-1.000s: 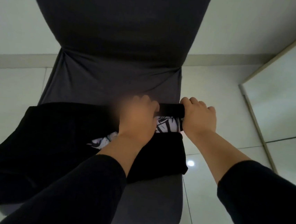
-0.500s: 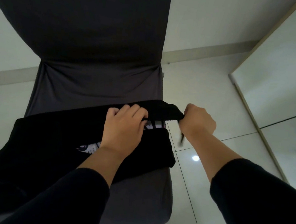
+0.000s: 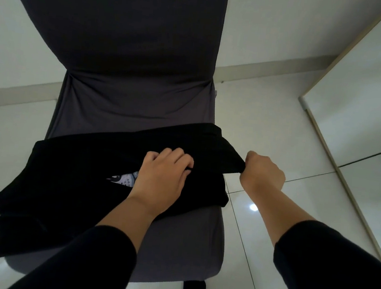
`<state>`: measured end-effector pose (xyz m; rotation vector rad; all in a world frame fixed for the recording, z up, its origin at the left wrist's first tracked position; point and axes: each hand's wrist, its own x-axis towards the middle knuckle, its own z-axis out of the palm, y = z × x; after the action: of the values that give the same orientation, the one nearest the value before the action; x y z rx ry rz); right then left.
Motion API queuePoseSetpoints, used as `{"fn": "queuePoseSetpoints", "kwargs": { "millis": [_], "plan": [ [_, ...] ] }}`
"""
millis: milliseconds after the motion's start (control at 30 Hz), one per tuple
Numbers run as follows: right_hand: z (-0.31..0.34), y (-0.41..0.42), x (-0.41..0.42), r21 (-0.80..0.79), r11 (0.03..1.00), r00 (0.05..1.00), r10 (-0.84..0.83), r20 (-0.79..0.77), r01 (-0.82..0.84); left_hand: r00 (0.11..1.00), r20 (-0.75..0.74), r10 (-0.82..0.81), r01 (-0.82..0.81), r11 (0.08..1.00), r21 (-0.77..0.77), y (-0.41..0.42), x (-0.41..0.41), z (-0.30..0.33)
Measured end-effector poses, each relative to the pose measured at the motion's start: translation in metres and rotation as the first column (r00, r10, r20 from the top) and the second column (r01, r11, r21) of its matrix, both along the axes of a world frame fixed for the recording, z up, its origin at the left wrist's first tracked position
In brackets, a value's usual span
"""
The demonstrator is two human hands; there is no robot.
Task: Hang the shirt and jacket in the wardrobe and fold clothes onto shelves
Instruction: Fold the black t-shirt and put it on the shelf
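A black garment [image 3: 76, 180] lies folded across the seat of a dark grey chair [image 3: 131, 73] and hangs off its left side. A small patch of its white-and-black print [image 3: 123, 179] shows in a gap of the fold. My left hand [image 3: 160, 178] rests on top of the garment with its fingertips curled round the edge of the upper layer. My right hand [image 3: 263, 174] grips the right end of that same layer in a fist, just off the chair's right edge.
The chair stands on a glossy white tiled floor [image 3: 282, 223]. A white wardrobe door with a wooden edge [image 3: 336, 163] rises at the right. A pale skirting board [image 3: 262, 69] runs along the wall behind the chair.
The upper layer of the garment has been drawn forward over the printed part, which is now almost covered. My right hand has moved a little outward to the right, my left hand nearer.
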<state>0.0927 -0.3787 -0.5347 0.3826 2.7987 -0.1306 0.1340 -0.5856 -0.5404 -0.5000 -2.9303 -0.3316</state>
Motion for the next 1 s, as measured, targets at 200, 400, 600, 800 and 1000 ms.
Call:
{"fn": "queuePoseSetpoints", "kwargs": {
  "millis": [200, 400, 600, 800, 1000],
  "plan": [
    [-0.002, 0.005, -0.002, -0.159, 0.944, 0.956, -0.293, -0.008, 0.288, 0.998, -0.048, -0.043, 0.045, 0.998, 0.044, 0.005, 0.005, 0.003],
    [-0.013, -0.006, 0.000, -0.094, 0.992, 0.945, -0.049, 0.324, 0.083, 0.994, 0.076, -0.075, 0.067, 0.993, 0.102, 0.001, 0.012, -0.008],
    [-0.002, -0.028, -0.014, -0.484, 0.872, 0.981, -0.146, -0.128, 0.067, 0.999, 0.021, -0.026, 0.023, 0.994, 0.109, 0.002, -0.005, -0.001],
    [-0.007, -0.046, 0.031, -0.186, 0.738, 0.706, 0.492, -0.509, -0.649, 0.989, -0.053, 0.139, -0.123, 0.965, 0.230, 0.010, -0.036, 0.020],
    [-0.007, -0.081, 0.012, -0.222, 0.672, 0.706, 0.648, -0.284, -0.706, 0.991, -0.136, 0.010, 0.023, 0.970, 0.244, 0.003, -0.039, 0.034]
  ]
}}
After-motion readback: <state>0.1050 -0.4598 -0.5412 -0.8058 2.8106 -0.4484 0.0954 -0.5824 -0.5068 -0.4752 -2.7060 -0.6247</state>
